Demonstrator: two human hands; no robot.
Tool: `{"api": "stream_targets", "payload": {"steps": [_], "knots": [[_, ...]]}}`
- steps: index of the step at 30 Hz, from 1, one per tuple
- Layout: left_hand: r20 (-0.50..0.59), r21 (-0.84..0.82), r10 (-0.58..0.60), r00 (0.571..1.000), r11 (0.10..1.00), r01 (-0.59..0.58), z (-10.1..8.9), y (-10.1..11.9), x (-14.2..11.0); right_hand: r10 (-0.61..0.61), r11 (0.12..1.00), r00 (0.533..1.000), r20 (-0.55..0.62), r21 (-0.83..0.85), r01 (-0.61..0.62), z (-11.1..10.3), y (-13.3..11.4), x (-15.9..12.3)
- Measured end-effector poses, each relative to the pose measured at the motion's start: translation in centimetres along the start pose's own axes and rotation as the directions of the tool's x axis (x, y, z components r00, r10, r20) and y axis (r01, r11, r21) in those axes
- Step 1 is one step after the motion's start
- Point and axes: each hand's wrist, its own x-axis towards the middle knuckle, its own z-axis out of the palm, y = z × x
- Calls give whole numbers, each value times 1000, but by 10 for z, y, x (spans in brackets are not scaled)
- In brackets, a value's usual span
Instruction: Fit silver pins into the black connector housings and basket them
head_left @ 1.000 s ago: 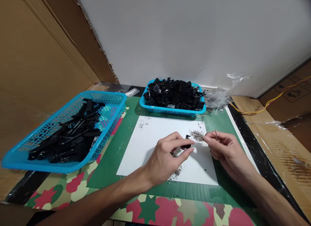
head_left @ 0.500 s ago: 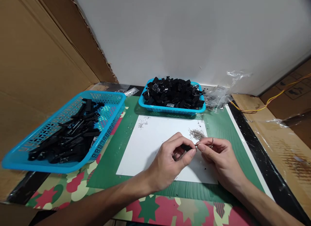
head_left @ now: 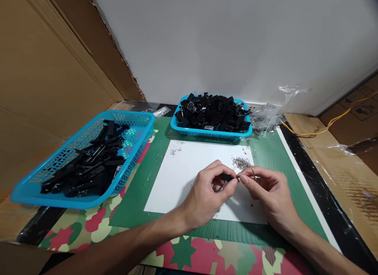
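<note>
My left hand (head_left: pixel 208 192) pinches a small black plastic part (head_left: pixel 226 177) between thumb and fingers, above the white sheet (head_left: pixel 165 188). My right hand (head_left: pixel 267 188) meets it at the part's right end, thumb and forefinger pressed together. Whatever lies between those right fingertips is too small to make out. A ring (head_left: pixel 253 173) shows on a right finger. Just beyond the hands lies a pile of tiny metal springs or wire pieces (head_left: pixel 240 162). A few more wire pieces (head_left: pixel 176 149) are scattered at the sheet's far left corner.
A blue basket (head_left: pixel 17 194) of long black parts stands at the left. Another blue basket (head_left: pixel 211 133), heaped with small black pieces, is at the back. Clear plastic bags (head_left: pixel 267 115) lie beside it. Yellow wires (head_left: pixel 320 129) cross the cardboard at right.
The view has shifted slightly, with the scene sliding a little to the right. Both hands stay together at the black part, of which slightly more shows.
</note>
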Motion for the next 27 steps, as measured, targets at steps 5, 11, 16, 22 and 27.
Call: {"api": "stream_targets", "payload": {"steps": [5,11,16,22,27], "knots": [[2,40,12,1000,999,-12,-4,0,0,-76,976,997,-24,-207,70,-8,-7,2],[40,93,16,999,995,-20,-5,-2,1,-138,924,987,87,-346,160,-13,-10,0],[65,122,24,998,992,-32,-9,-2,5,-195,864,968,159,-439,247,-18,-11,1],[37,225,30,999,974,-37,-8,-9,6,-41,883,999,-29,-469,23,-32,-7,13],[34,342,83,996,935,-90,-6,-15,5,104,860,994,22,-504,-79,-33,-2,20]]}}
